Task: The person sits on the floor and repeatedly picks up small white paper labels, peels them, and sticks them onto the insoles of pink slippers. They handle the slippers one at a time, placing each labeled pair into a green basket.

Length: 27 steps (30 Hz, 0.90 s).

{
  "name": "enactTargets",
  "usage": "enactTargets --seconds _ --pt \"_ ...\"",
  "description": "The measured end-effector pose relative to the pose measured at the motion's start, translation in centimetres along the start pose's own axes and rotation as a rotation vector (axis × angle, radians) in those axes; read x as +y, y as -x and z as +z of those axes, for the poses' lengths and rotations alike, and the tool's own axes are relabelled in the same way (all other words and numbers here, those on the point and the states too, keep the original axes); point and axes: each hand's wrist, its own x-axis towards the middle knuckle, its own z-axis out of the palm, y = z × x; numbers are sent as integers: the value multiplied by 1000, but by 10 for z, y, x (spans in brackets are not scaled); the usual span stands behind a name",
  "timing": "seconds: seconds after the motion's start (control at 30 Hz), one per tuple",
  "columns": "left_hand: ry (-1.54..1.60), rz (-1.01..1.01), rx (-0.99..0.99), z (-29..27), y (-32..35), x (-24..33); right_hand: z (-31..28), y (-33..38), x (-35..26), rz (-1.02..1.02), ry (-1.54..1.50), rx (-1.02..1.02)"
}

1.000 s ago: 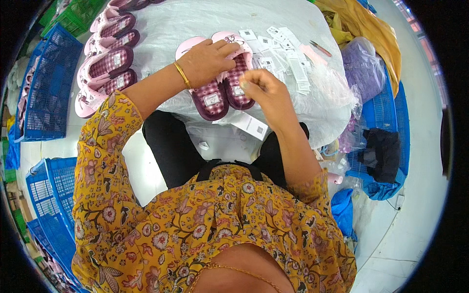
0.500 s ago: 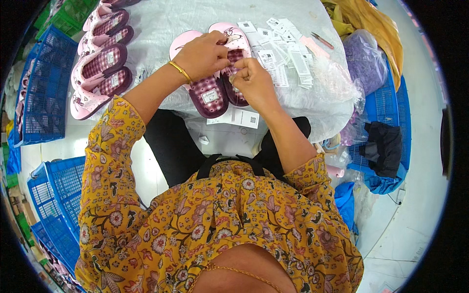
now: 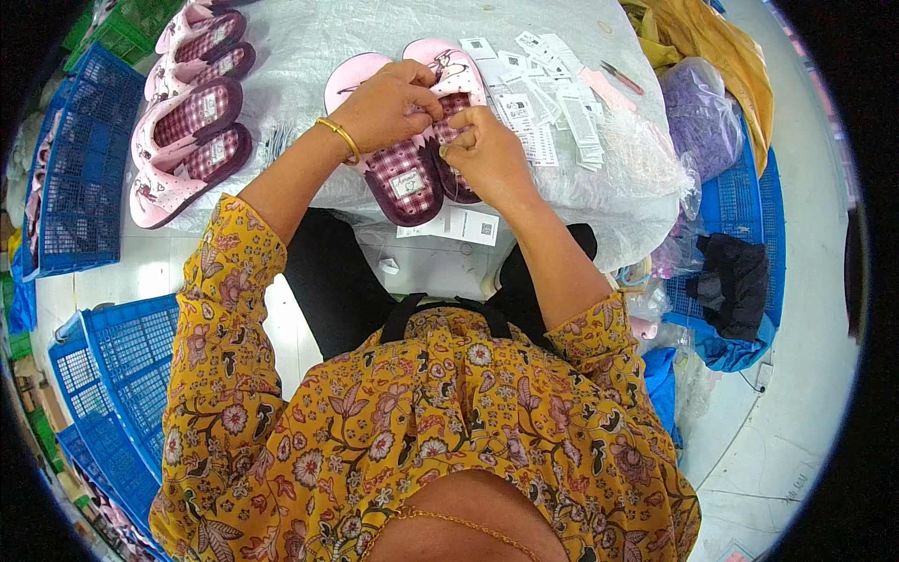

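Observation:
A pair of pink slippers [image 3: 405,192] with plum plaid insoles lies in front of me at the near edge of the table, toes pointing away. My left hand [image 3: 391,105] is closed over the uppers, its fingertips between the two slippers. Close by on its right, my right hand [image 3: 489,155] is pinched closed above the right slipper [image 3: 449,56]. Whatever the fingertips hold is too small or hidden to name. White printed tags [image 3: 459,225] stick out under the slippers' heels.
More pink slippers [image 3: 201,112] stand in a row along the table's left. White tags [image 3: 567,103] are scattered right of my hands, near small snips [image 3: 622,79] and a heap of clear plastic fasteners [image 3: 637,150]. Blue crates [image 3: 75,169] flank the plastic-covered table [image 3: 309,37].
Both hands stay at the slippers; the fingers have shifted slightly, and the left fingertips have come down a little. The slippers have barely moved.

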Motion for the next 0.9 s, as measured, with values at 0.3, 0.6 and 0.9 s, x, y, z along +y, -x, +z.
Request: enactTargets --seconds 0.3,0.6,0.9 --pt "-39 101 32 3 -2 -2 9 -7 5 12 39 64" --pt "-268 68 -109 1 -13 11 10 -10 1 10 48 82" --pt "-209 57 -26 -20 -17 25 8 -11 3 104 -565 33"
